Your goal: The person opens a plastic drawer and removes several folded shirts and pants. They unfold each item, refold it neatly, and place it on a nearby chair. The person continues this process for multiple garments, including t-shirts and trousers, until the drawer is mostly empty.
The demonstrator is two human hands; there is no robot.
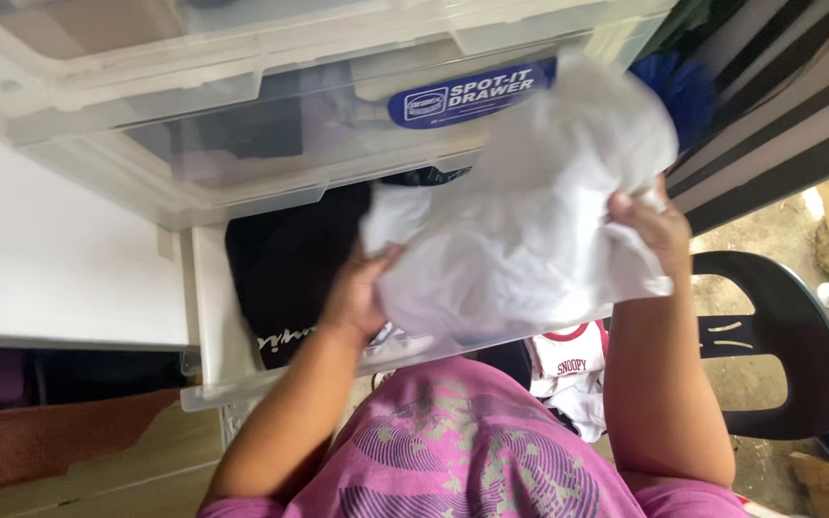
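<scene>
Both my hands hold a bundled white garment [530,211] over an open clear plastic drawer [208,317]. My left hand [357,293] grips the garment's lower left side from underneath. At its right edge, my right hand [659,225] pinches the cloth. Dark folded clothes [290,259] lie inside the drawer below the garment. The drawer belongs to a clear plastic drawer unit [242,105] with another drawer above it. I wear a pink printed shirt [453,451].
A dark plastic chair [779,336] stands at the right with a white and red garment [568,369] on it. A white surface [40,249] lies left of the drawer. Brown boards [69,451] sit at the lower left. A blue fluffy thing [688,86] shows behind the white garment.
</scene>
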